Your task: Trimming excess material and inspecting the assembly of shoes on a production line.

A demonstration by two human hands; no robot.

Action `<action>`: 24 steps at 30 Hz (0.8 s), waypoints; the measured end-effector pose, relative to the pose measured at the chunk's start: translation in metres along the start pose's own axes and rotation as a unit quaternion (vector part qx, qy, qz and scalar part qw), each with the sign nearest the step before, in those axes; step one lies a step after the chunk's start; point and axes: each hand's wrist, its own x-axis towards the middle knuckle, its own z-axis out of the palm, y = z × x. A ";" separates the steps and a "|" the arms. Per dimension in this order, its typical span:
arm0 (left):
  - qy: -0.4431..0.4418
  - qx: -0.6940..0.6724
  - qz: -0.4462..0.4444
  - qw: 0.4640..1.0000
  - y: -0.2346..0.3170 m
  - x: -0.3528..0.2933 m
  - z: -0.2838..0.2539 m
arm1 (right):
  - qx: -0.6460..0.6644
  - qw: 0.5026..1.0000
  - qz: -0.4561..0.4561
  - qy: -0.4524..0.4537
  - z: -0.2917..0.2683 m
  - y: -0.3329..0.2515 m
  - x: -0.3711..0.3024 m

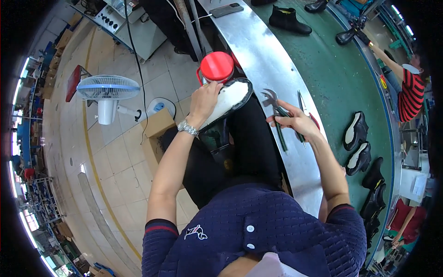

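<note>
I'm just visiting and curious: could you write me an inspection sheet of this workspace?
Surface: shiny metal bench with small dark specks.
Job's things: dark-edged shoe, white face up, over the lap; green-handled pincers.
Clutter: phone at the bench's far end; pointed tool, probably scissors, lying nearer.
Grips: left hand at the shoe's edge, how firmly is unclear; right hand closed on the pincers.
Cables: black cord hanging toward the floor; thin white cable by the phone.
Surroundings: fan, cardboard box and red-lidded container left of the bench; footwear on a green surface to the right, with other people beyond.
</note>
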 end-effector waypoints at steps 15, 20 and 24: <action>-0.060 -0.155 0.005 0.986 -0.002 -0.039 -0.023 | -0.289 0.925 0.096 -0.226 0.047 -0.092 0.072; -0.096 0.027 0.061 0.993 0.002 -0.009 -0.012 | -0.211 0.949 0.106 -0.208 0.043 -0.077 0.061; -0.095 -0.104 0.008 0.990 0.000 0.005 -0.028 | -0.254 0.945 0.076 -0.191 0.049 -0.080 0.063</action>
